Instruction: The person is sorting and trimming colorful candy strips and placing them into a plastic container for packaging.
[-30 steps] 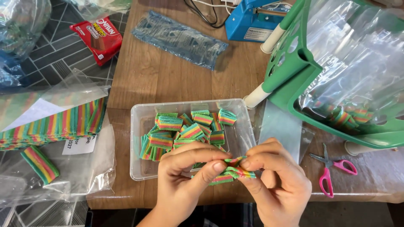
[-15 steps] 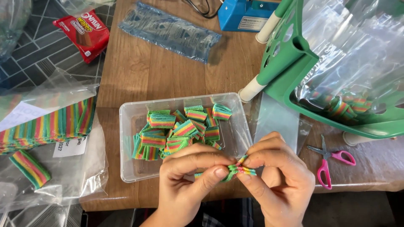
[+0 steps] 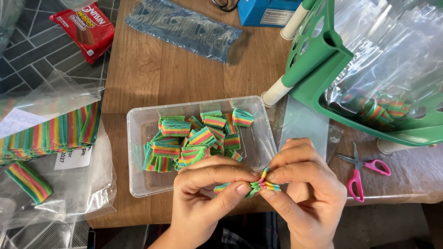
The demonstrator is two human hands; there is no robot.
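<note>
- A clear plastic tub [image 3: 138,152] sat in the middle of the wooden surface [image 3: 152,78], holding cut rainbow candy pieces [image 3: 194,138].
- At the left edge lay a clear bag [image 3: 55,184] with long rainbow candy strips [image 3: 50,133]; one loose strip [image 3: 27,182] lay below them.
- A red snack packet [image 3: 85,27] lay at upper left, a blue-tinted plastic sleeve [image 3: 182,27] at top centre.
- A green bag stand [image 3: 323,60] filled the upper right, with a clear bag [image 3: 392,60] held in it; pink-handled scissors [image 3: 362,168] lay at lower right.
- At lower centre, just in front of the tub, the left hand [image 3: 203,203] and right hand [image 3: 307,189] met, each grip closed on opposite ends of one folded candy piece [image 3: 260,184], pinched between thumbs and fingertips.
</note>
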